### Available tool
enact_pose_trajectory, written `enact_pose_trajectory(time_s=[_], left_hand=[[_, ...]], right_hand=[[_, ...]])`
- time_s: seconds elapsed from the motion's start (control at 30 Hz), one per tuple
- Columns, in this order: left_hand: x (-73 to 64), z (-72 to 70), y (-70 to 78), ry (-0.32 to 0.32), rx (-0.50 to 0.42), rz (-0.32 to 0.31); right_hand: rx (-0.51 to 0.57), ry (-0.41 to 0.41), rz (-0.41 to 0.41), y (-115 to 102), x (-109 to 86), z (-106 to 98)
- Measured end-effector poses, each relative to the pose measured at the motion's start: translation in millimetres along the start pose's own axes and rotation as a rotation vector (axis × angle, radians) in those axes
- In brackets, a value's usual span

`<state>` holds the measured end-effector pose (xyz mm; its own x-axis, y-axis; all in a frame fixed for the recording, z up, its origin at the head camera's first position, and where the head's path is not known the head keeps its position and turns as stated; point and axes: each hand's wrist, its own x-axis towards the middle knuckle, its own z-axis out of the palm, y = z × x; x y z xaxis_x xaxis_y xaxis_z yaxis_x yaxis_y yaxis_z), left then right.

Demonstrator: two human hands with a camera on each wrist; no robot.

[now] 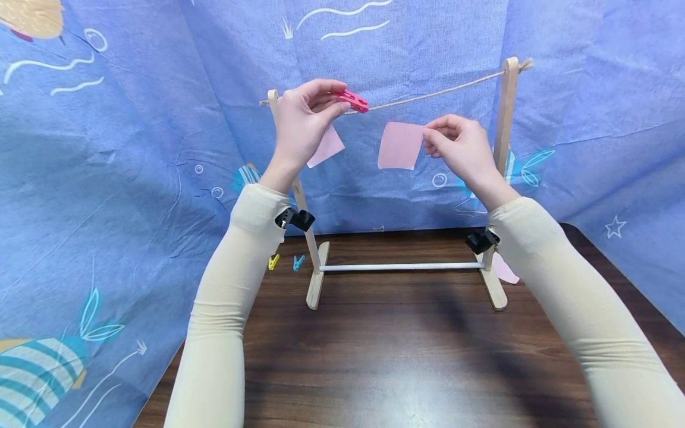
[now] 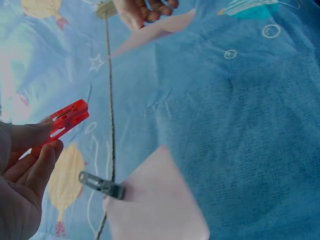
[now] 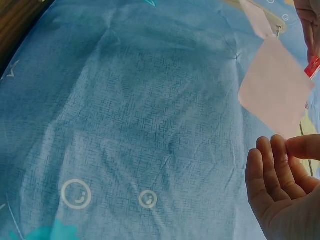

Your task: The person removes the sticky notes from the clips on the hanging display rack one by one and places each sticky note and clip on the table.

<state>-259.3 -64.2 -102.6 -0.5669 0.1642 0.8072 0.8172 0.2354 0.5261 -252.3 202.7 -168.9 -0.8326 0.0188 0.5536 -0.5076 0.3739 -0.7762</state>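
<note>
Between thumb and fingers my left hand (image 1: 306, 122) pinches a pink-red clothespin (image 1: 354, 101), held beside the string (image 1: 439, 93). My right hand (image 1: 464, 148) pinches one corner of a square pink paper note (image 1: 400, 145), which is just below the string and apart from it. Another pink note (image 1: 327, 147) hangs near the left post, partly hidden by my left hand in the head view. In the left wrist view a grey clothespin (image 2: 101, 185) clips that hanging note to the string.
The string is tied between two wooden posts (image 1: 504, 119), joined low down by a white rod (image 1: 401, 267). On the dark wooden table (image 1: 374, 333) lie a yellow clothespin (image 1: 273, 261) and a blue clothespin (image 1: 298, 263) at left. More pink paper (image 1: 504, 268) lies behind the right foot.
</note>
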Motion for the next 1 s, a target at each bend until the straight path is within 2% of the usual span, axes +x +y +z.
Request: enact_pose_trajectory(time_s=[0.2,0.37,0.7,0.83,1.0], left_hand=[[-1.8,-12.4,2.5,0.036,-0.019,0.003],[-5.4,-27.6,2.8,0.041,0.049,-0.025],[-20.3,-71.9,3.2,-0.001,0.105,-0.119],[-28.8,-89.0,1.9,0.024,0.109,-0.137],[-44.8,-109.9,-2.4,0.064,0.149,-0.181]], right_hand=[[-0.001,0.001,0.016,2,-3.3,-6],[0.008,-0.006,0.044,5,-6.5,-14],[0.067,0.040,0.008,11,-22.6,-42],[0.137,0.080,0.013,11,-30.9,-60],[0.336,0.128,0.015,16,-43.1,-84]])
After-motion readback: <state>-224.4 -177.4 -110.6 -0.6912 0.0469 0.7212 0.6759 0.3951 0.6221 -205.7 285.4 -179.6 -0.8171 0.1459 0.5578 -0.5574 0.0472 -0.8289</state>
